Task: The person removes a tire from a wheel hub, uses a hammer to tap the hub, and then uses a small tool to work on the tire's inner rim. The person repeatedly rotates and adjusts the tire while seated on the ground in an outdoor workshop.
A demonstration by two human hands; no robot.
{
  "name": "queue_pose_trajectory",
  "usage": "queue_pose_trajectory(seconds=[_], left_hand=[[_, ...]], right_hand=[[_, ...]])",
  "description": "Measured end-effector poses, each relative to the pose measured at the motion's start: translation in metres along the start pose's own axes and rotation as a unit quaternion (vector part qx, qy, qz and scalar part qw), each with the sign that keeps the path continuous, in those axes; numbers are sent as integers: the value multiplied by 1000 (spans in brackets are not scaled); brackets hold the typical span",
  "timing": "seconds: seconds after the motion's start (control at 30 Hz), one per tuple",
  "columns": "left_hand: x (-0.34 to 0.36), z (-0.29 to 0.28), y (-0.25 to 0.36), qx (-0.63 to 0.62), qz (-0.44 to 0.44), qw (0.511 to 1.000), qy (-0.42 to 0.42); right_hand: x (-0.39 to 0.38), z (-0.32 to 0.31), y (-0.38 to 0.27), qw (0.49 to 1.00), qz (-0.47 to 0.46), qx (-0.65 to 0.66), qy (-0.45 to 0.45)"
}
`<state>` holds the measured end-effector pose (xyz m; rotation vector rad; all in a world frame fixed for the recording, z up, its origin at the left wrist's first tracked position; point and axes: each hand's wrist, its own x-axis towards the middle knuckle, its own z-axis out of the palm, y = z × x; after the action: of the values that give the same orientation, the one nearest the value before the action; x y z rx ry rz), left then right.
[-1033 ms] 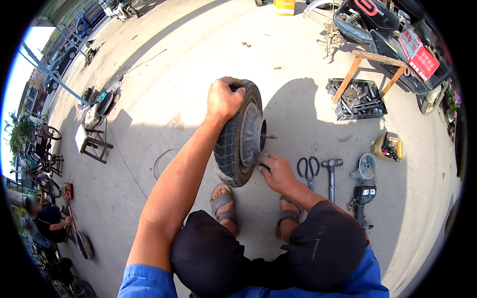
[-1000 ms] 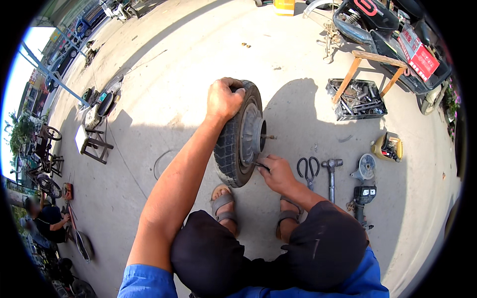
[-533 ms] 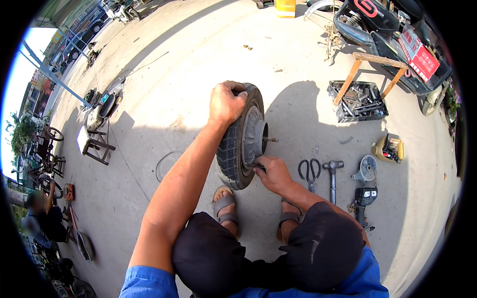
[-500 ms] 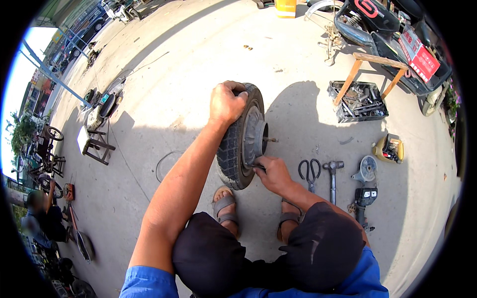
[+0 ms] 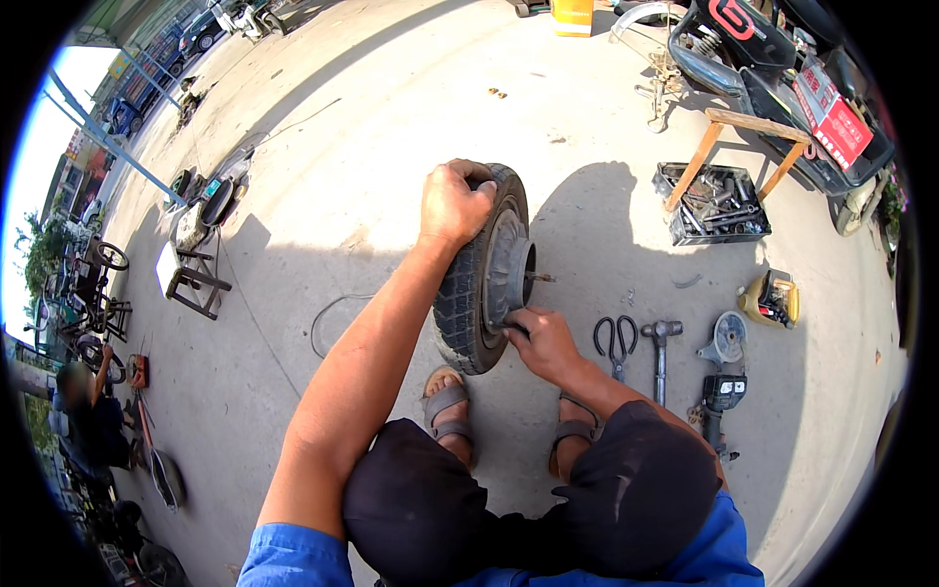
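Note:
A small wheel with a black treaded tyre [image 5: 460,308] stands upright on the ground between my feet, its grey metal hub [image 5: 501,274] facing right. From the hub's middle a thin axle [image 5: 541,278] sticks out. My left hand [image 5: 456,207] is closed over the top of the tyre, fingers wrapped onto the tread. Low on the hub side, my right hand [image 5: 540,339] pinches at the rim's edge with thumb and forefinger. Whatever small thing is between those fingertips is hidden from me.
Right of the wheel lie black-handled scissors [image 5: 618,365], a hammer [image 5: 660,367], a round grey metal part [image 5: 729,336] and a power tool [image 5: 725,393]. Beyond are a yellow container [image 5: 757,304], a black tool crate [image 5: 696,234] and a parked scooter [image 5: 714,73]. A stool [image 5: 202,293] and another person [image 5: 86,421] are leftward.
The whole view has shifted slightly, moving most things a little rightward. Both hands keep the same hold on the wheel; the right fingertips have moved only slightly at the rim.

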<state>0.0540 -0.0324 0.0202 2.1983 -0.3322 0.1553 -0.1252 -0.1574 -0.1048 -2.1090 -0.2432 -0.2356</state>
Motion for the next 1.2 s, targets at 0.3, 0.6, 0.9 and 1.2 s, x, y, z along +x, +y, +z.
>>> queue_pose_trajectory(seconds=[0.3,0.6,0.9,1.2], left_hand=[[-2,0,-2,-11,6,1000,6],[-2,-1,-1,-11,0,1000,4],[-3,-2,-2,-10,9,1000,8],[-3,-2,-1,-6,0,1000,10]], right_hand=[[4,-2,-9,996,12,-77,-31],[3,4,-3,991,119,-11,-67],[0,1,-1,996,41,-43,-62],[2,4,-2,993,99,-9,-61]])
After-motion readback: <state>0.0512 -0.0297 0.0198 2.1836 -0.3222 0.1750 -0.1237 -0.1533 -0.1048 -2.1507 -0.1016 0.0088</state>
